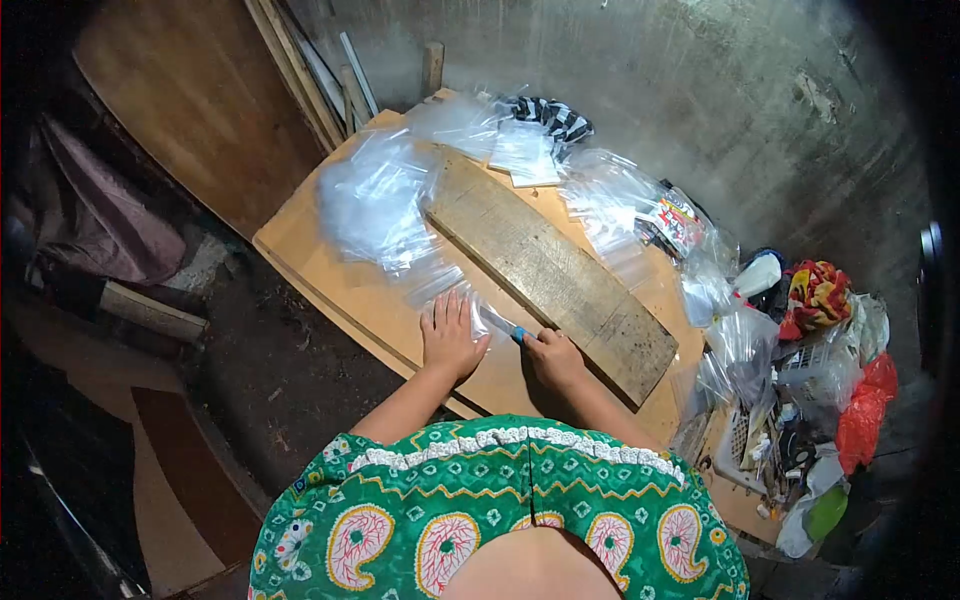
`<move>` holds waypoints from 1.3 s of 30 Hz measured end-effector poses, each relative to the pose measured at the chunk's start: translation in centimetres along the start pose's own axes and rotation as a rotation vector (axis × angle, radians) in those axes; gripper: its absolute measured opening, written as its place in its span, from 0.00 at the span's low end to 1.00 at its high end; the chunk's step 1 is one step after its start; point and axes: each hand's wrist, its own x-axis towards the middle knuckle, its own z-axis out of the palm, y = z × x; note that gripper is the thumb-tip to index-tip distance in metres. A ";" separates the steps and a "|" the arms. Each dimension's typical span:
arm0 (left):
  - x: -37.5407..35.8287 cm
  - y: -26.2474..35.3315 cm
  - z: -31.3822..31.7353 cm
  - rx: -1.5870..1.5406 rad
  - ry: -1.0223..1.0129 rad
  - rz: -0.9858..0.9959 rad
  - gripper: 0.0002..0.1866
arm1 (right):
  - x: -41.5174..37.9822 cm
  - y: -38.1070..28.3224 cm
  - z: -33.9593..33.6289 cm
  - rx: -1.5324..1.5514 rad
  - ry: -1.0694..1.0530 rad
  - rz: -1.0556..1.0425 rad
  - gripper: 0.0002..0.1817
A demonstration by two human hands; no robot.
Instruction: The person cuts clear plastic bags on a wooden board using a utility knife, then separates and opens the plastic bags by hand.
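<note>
Your left hand (450, 338) lies flat, fingers spread apart, pressing a clear plastic bag (478, 312) onto the wooden board (345, 285) that serves as the work surface. Your right hand (553, 356) has its fingers curled together around a blue-handled tool (518, 334), whose tip meets the bag just beside your left thumb; whether it is a knife or a cutter cannot be told. Both hands work close to the board's near edge, with little bare wood left between your wrists and the drop to the dark floor. A weathered plank (550, 270) lies diagonally across the board, just beyond your right hand, closing off room on that side. Beyond your left hand sits a loose heap of clear bags (375, 200), and more packets (525, 150) lie near the far corner against the concrete wall (700, 100). To your right, off the board's edge, a white basket (745, 440) holds small mixed items too cluttered to name, beside red bags (865, 410) and a colourful cloth (815, 295).
</note>
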 end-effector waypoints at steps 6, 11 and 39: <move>-0.2 0.0 0.0 0.010 0.017 0.011 0.40 | 1.3 -0.7 -0.4 -0.045 -0.030 0.038 0.08; -0.5 0.2 0.0 -0.021 -0.001 0.017 0.40 | 2.3 -0.6 -0.3 -0.023 -0.068 0.060 0.08; -2.4 -0.2 -1.9 -0.031 -0.006 -0.006 0.57 | 2.0 -0.9 -0.1 -0.010 -0.035 -0.021 0.10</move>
